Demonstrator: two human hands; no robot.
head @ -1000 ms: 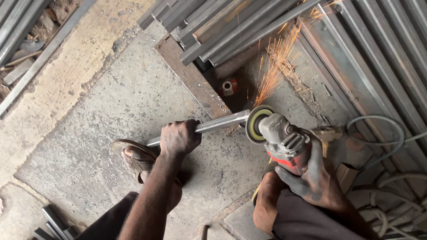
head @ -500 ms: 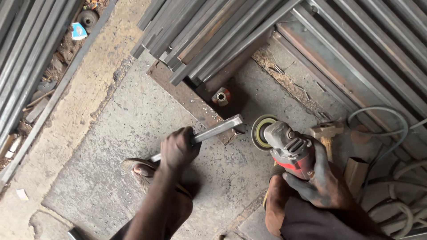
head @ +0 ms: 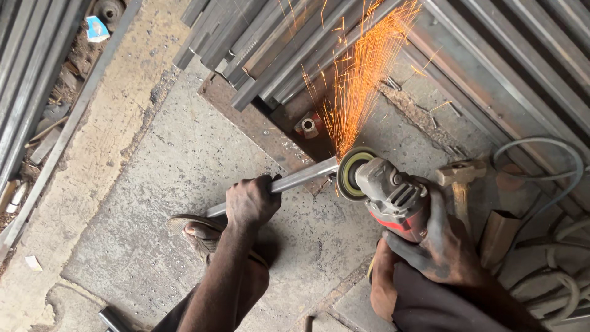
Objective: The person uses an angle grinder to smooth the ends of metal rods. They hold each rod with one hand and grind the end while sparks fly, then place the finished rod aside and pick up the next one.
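Concrete floor (head: 153,184): left hand (head: 251,200) fingers clenched on bar (head: 295,179); right hand (head: 439,249) grips grinder (head: 384,190), sparks (head: 356,92) toward twelve o'clock.

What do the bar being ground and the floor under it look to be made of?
The long grey bar in the left hand looks like bare steel: dull silver sheen, and orange sparks fly where the angle grinder's disc meets it. The floor slab looks like rough, stained concrete, cracked at its edges.

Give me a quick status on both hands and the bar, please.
Left hand gripping the metal bar. Right hand holding the grinder, disc at the bar's end, sparks flying. Foot on the bar's far end.
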